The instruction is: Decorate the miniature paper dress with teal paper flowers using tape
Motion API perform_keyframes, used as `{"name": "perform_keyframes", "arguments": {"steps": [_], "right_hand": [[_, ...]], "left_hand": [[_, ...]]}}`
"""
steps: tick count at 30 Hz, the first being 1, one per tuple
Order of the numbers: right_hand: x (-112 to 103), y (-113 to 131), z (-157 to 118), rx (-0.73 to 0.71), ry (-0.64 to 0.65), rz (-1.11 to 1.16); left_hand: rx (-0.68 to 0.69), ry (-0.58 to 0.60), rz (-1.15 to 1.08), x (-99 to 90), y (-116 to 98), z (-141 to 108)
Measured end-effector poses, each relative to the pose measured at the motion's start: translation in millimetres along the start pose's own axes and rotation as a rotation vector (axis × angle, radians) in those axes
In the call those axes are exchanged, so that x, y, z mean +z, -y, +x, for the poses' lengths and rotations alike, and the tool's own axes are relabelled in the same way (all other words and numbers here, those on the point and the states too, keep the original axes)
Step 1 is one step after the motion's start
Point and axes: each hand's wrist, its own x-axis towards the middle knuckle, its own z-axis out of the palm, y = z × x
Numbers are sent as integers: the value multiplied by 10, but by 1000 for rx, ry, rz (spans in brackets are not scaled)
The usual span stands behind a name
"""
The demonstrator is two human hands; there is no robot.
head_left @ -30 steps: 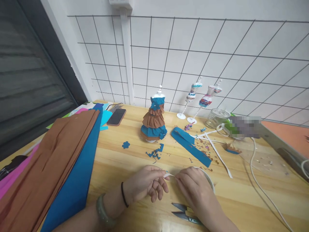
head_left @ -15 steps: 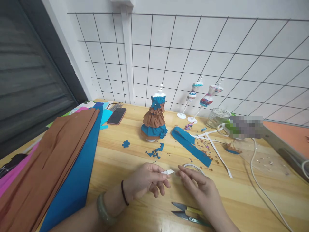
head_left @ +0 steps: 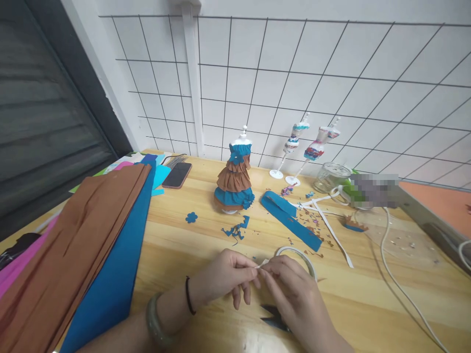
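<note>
My left hand (head_left: 235, 274) pinches a small piece of white tape (head_left: 262, 264) between thumb and forefinger. From the other side, my right hand (head_left: 294, 284) closes its fingertips on the same piece, so most of it is hidden. A roll of tape (head_left: 300, 255) lies just behind my right hand. Under that hand are thread snips (head_left: 274, 317), partly covered, with dark blades pointing left. Farther back stands a small dress form (head_left: 237, 171) in a ruffled blue and brown paper dress. A blue paper flower (head_left: 191, 217) lies to its left, and blue scraps (head_left: 237, 228) in front.
Folded brown paper (head_left: 88, 230) over blue paper covers the left side, with a phone (head_left: 177, 175) behind. A blue strip (head_left: 290, 220), white strips (head_left: 333, 235) and scraps lie right. Two white dress forms (head_left: 292, 142) and a glass jar (head_left: 333, 177) stand near the wall. A cable (head_left: 386, 255) crosses the right.
My right hand has moved left and its fingers have met the tape piece held by my left hand. More of the tape roll shows; the snips are more covered.
</note>
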Motion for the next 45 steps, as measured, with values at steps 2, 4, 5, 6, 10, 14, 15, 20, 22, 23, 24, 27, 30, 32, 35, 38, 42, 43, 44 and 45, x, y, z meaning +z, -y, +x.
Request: {"name": "perform_keyframes", "arguments": {"steps": [2, 4, 5, 6, 10, 14, 15, 20, 22, 23, 24, 27, 30, 32, 35, 38, 42, 43, 44, 45], "right_hand": [[1, -22, -6, 11, 8, 8], [2, -36, -11, 21, 6, 7], [2, -37, -11, 26, 3, 7], [2, -35, -11, 29, 2, 9], [1, -12, -9, 42, 19, 13], [8, -16, -13, 61, 44, -32], [10, -21, -14, 63, 54, -36], [8, -58, -20, 62, 38, -10], [3, -70, -21, 67, 26, 14], [0, -73, -21, 72, 23, 32], [-4, -73, -20, 79, 21, 55], [-19, -51, -10, 125, 17, 146], [-42, -12, 10, 201, -6, 209], [-55, 5, 22, 235, -36, 213], [-51, 7, 24, 235, -45, 198], [-18, -3, 10, 203, -26, 183], [24, -15, -6, 176, -3, 140], [27, -19, -8, 173, -2, 131], [28, -24, -10, 174, -5, 125], [26, -30, -11, 182, -8, 125]], "left_hand": [[-9, 0, 36, -23, 25, 2], [-13, 1, 62, -39, 46, 5], [-10, -1, 72, -42, 50, 7], [-8, -2, 83, -43, 50, 8], [-4, -2, 125, -35, 32, 7], [4, 7, 135, -37, 34, 5], [4, 7, 136, -40, 37, 6], [-4, -1, 144, -46, 34, 10], [-4, -10, 142, -44, 26, 10], [-4, -15, 142, -43, 22, 10], [-4, -17, 141, -41, 19, 10], [8, -19, 128, -42, 17, 7], [24, -19, 116, -52, 21, -2], [23, -24, 127, -59, 21, -10], [17, -32, 132, -63, 15, -16], [15, -28, 128, -60, 10, -16], [26, -15, 147, -56, 14, -13], [28, -13, 152, -57, 17, -13], [30, -14, 157, -60, 19, -12], [31, -18, 161, -64, 22, -11]]}}
